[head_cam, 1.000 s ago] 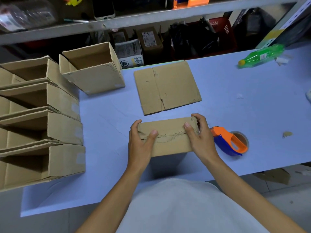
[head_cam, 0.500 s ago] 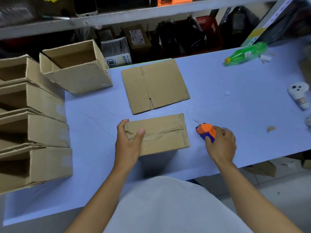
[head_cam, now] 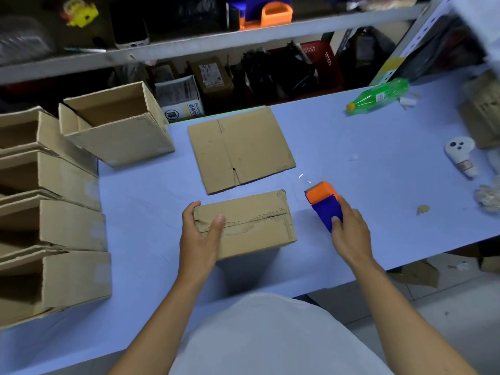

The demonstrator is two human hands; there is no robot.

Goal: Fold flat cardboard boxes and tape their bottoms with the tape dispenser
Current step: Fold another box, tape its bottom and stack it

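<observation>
We see the folded box [head_cam: 244, 224] standing on the blue table [head_cam: 378, 163], its closed flaps facing up and not yet taped. Our left hand [head_cam: 201, 234] grips the left end of the box, thumb pressing on the flap seam. Just right of the box, our right hand [head_cam: 349, 231] holds the orange and blue tape dispenser [head_cam: 323, 203]. Behind the box lies a flat cardboard sheet [head_cam: 240, 148]. Far left of the box is a row of finished boxes [head_cam: 54, 212]. Far right behind lies a green bottle [head_cam: 378, 96].
</observation>
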